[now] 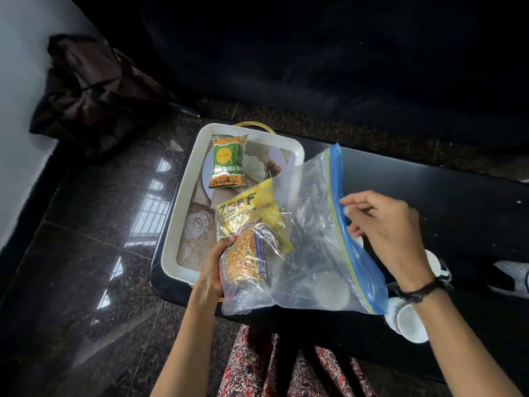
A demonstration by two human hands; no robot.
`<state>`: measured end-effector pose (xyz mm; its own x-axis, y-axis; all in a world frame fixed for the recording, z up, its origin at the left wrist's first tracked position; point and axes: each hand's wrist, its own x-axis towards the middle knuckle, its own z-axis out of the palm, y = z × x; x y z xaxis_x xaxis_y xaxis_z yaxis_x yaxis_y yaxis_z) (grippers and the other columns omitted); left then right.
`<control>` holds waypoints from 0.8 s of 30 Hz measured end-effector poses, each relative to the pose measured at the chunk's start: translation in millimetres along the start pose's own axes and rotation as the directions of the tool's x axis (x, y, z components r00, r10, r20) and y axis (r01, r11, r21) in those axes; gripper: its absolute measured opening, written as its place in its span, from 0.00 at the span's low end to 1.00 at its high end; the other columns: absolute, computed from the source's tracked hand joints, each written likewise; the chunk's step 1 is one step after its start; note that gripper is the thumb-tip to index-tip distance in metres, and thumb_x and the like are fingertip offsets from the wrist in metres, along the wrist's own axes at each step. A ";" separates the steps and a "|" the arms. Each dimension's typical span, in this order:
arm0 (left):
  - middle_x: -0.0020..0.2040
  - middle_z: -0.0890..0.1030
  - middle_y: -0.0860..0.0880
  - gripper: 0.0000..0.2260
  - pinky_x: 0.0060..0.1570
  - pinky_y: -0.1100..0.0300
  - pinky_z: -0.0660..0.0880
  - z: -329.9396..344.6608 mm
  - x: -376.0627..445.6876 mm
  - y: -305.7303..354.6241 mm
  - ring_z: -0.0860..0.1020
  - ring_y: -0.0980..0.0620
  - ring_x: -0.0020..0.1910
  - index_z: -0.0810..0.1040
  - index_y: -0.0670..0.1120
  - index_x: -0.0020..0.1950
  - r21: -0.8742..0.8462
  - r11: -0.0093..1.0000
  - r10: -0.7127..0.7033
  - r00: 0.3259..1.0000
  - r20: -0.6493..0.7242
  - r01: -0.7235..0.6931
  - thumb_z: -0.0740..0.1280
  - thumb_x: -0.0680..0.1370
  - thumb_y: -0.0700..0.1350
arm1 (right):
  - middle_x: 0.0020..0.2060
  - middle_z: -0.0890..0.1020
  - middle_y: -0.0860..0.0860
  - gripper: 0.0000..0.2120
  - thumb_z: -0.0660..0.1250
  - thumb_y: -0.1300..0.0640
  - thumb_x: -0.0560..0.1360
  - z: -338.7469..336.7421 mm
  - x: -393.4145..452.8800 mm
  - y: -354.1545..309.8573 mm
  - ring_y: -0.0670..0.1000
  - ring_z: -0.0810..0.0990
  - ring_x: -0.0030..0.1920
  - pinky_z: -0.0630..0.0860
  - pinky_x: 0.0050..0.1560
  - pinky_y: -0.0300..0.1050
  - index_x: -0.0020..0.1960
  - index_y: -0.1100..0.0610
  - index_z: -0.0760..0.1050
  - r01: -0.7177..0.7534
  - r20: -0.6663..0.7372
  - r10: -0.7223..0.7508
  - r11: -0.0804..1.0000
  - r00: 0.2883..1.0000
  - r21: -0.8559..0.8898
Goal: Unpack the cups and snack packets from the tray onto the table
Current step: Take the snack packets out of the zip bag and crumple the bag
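Observation:
A white tray (171,224) sits on the left end of a black table (458,202). In the tray lies a green snack packet (229,161). Over the tray's near right corner I hold a clear zip bag (317,224) with a blue seal. My left hand (213,267) grips the bag's closed end around an orange snack packet (246,262) inside it. A yellow snack packet (254,213) is in the bag too. My right hand (386,227) pinches the blue seal edge. White cups (409,322) stand on the table under my right wrist, partly hidden.
A clear glass lid (196,224) rests on a burlap mat in the tray. A dark cloth bag (91,93) lies on the glossy stone floor to the left. A black sofa fills the far side. My patterned lap is below the table edge.

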<state>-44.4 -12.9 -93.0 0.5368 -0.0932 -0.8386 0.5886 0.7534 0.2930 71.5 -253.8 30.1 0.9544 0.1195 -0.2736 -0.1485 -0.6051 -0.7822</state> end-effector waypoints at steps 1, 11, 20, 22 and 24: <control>0.35 0.83 0.44 0.32 0.36 0.54 0.80 -1.3 -0.1 -0.9 0.82 0.46 0.32 0.80 0.43 0.44 0.010 1.000 0.003 1.000 -0.010 -0.003 0.82 0.44 0.50 | 0.34 0.80 0.46 0.11 0.64 0.64 0.74 0.5 -0.5 3.4 0.45 0.79 0.28 0.74 0.31 0.31 0.47 0.53 0.82 -0.006 0.030 0.010 0.990 0.999 -0.139; 0.35 0.83 0.44 0.35 0.36 0.54 0.81 -12.2 -5.4 -6.6 0.82 0.46 0.32 0.78 0.43 0.48 -0.014 0.999 -0.039 0.999 0.006 0.039 0.82 0.44 0.50 | 0.36 0.82 0.47 0.12 0.61 0.66 0.76 8.1 1.2 20.1 0.45 0.78 0.35 0.74 0.39 0.37 0.53 0.60 0.81 -0.352 0.175 0.339 0.934 0.925 0.055; 0.34 0.83 0.44 0.35 0.35 0.55 0.81 -14.8 -8.5 -2.6 0.82 0.46 0.31 0.78 0.42 0.47 -0.024 0.997 -0.076 0.993 0.095 0.079 0.83 0.44 0.49 | 0.40 0.78 0.42 0.17 0.57 0.70 0.79 58.5 4.7 7.0 0.34 0.77 0.37 0.73 0.38 0.28 0.60 0.53 0.73 -0.420 0.545 0.231 0.871 0.806 0.253; 0.34 0.83 0.43 0.32 0.34 0.55 0.81 -13.0 -9.4 0.0 0.82 0.46 0.31 0.80 0.41 0.45 -0.028 0.996 -0.083 0.989 0.120 0.087 0.83 0.44 0.48 | 0.26 0.74 0.39 0.16 0.54 0.70 0.79 72.1 6.3 1.1 0.35 0.72 0.26 0.67 0.28 0.24 0.53 0.54 0.76 -0.410 0.511 0.234 0.874 0.827 0.263; 0.34 0.83 0.43 0.31 0.34 0.55 0.81 -11.7 -9.1 2.8 0.82 0.46 0.31 0.80 0.41 0.44 -0.017 0.997 -0.073 0.988 0.137 0.076 0.83 0.45 0.48 | 0.18 0.71 0.44 0.18 0.52 0.68 0.79 84.3 9.7 -6.4 0.41 0.69 0.24 0.63 0.21 0.25 0.39 0.57 0.77 -0.467 0.503 0.281 0.834 0.817 0.293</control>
<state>-54.7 -2.3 -89.9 0.5700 -0.2363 -0.7870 0.6177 0.7548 0.2208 59.9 -182.3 -14.7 0.6076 0.3237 -0.7253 -0.6457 -0.3304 -0.6884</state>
